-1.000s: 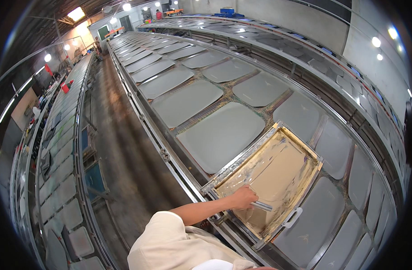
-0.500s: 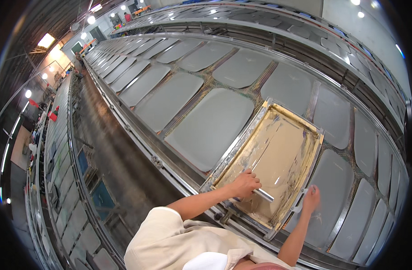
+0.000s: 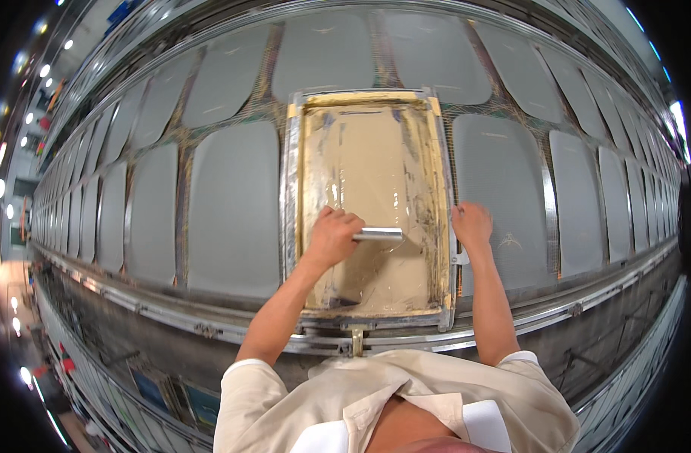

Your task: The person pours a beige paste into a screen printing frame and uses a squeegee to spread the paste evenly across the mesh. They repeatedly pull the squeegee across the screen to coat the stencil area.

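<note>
A screen printing frame [image 3: 293, 189] with yellowed inner edges lies on the long table in front of me. Beige ink [image 3: 372, 166] is spread over its mesh, with darker smears along the sides. My left hand [image 3: 335, 235] is closed round a squeegee [image 3: 381, 234], whose silver bar sticks out to the right above the ink; its lower edge is hard to make out. At the frame's right edge, my right hand [image 3: 474, 223] has its fingers curled against the rim. Just below that hand, a pale tab [image 3: 460, 258] juts from the frame.
Rows of grey rounded panels [image 3: 234, 208] cover the table on both sides of the frame, and some carry a small faint motif. A metal rail [image 3: 209, 330] runs along the near table edge. Parallel tables stand beyond and behind, with ceiling lamps at the left.
My view has swung round, so the frame now stands straight before me. The left hand has carried the squeegee farther up the screen. My right hand has come against the frame's right edge.
</note>
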Demonstrator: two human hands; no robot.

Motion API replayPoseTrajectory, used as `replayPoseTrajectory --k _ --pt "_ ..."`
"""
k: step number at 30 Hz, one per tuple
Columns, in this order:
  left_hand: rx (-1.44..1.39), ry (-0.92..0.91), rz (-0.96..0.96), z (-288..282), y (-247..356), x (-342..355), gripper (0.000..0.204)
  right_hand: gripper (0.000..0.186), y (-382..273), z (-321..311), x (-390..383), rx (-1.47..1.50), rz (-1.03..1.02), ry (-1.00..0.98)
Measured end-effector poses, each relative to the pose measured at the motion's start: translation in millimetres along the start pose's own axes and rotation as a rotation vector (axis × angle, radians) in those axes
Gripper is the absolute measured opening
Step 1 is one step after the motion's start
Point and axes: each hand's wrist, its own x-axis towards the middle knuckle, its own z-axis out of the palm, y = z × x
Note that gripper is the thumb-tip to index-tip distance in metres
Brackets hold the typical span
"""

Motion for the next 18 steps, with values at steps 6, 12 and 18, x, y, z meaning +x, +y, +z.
replayPoseTrajectory --k 6,12,18 --pt "0.095 -0.002 0.076 5 -76 137 0.024 0.039 -95 -40 119 0.672 -0.513 -0.214" --pt "0.062 -0.063 -0.020 12 -154 245 0.025 0.036 -151 -1 244 0.213 -0.780 -0.287" --pt "-0.024 -0.090 -0.185 27 -181 277 0.028 0.033 -163 26 293 0.125 -0.714 -0.211"
